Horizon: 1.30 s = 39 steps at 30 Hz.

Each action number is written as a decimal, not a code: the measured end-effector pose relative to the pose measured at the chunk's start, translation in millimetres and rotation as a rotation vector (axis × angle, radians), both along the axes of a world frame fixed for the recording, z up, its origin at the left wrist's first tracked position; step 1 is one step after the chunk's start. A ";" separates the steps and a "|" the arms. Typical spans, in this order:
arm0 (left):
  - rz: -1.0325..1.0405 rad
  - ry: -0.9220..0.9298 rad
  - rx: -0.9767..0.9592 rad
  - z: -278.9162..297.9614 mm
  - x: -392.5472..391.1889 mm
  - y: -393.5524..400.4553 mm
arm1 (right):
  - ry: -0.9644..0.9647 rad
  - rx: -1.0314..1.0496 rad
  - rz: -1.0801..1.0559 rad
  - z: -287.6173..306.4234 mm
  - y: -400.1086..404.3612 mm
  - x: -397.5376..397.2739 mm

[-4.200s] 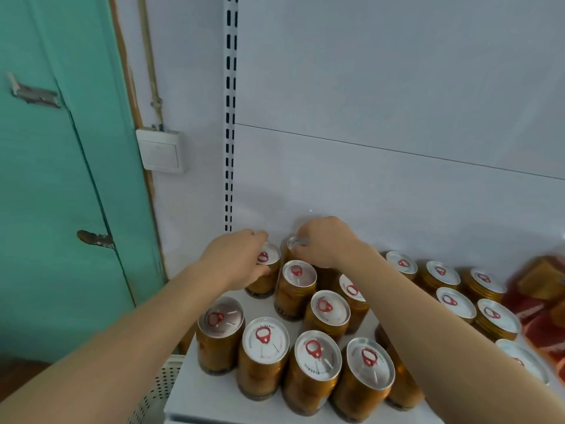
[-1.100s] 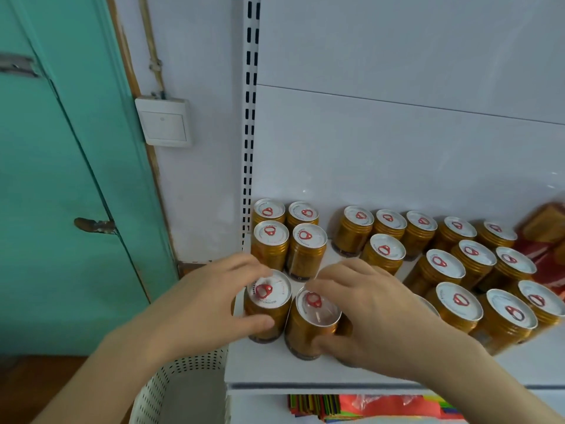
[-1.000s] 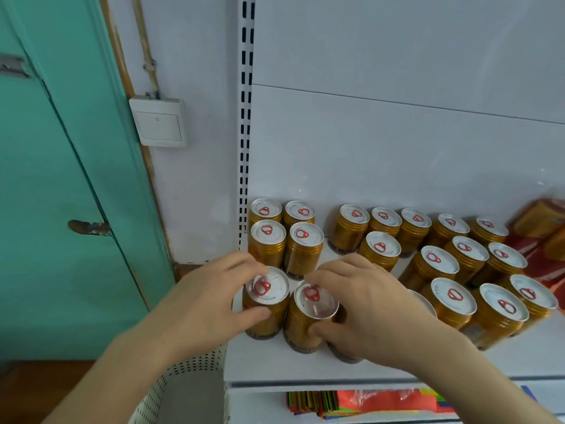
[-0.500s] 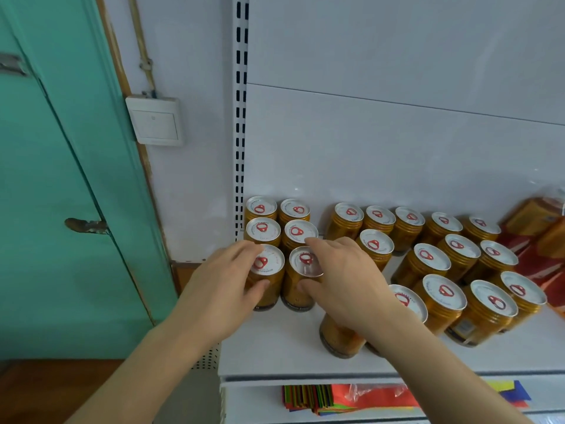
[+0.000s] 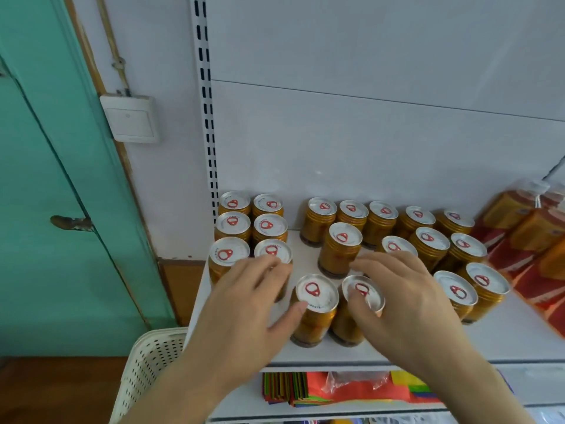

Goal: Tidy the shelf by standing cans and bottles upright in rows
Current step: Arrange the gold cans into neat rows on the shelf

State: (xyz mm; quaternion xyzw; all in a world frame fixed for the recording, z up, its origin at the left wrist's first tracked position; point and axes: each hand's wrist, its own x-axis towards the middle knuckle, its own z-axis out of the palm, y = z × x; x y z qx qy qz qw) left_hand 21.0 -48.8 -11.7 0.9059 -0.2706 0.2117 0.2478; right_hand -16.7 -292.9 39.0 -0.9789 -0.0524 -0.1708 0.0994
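A white wall panel with a slotted upright [image 5: 205, 111] backs a white shelf [image 5: 501, 341], with a teal door [image 5: 46, 194] and a white wall switch [image 5: 130, 119] off to the left. In the head view, gold cans with silver lids and red pull tabs stand upright on the shelf. At the left end six cans [image 5: 244, 228] form a tidy block, two across and three deep, against the back panel. To the right, a back row of cans [image 5: 385, 215] runs along the panel, with looser cans in front of it, one of them [image 5: 341, 249] standing forward near the middle. Near the front edge two cans stand side by side, touching or nearly so. The left hand [image 5: 244, 313] lies with fingers spread and relaxed, its thumb against the side of the left front can [image 5: 315, 307] and its fingers over the front right can of the block; its grip is apart, closed round nothing. The right hand [image 5: 403, 304] curls its thumb and fingers round the rim of the right front can [image 5: 356, 310], grip clamped on it. Red and orange packets [image 5: 532, 240] lie at the right end of the shelf. A white perforated basket [image 5: 149, 362] stands below left, and coloured packets [image 5: 336, 390] lie on the lower shelf.
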 end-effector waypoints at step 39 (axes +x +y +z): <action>0.217 0.238 -0.145 -44.8 -21.3 63.4 | -0.184 0.312 0.191 -105.0 91.8 2.5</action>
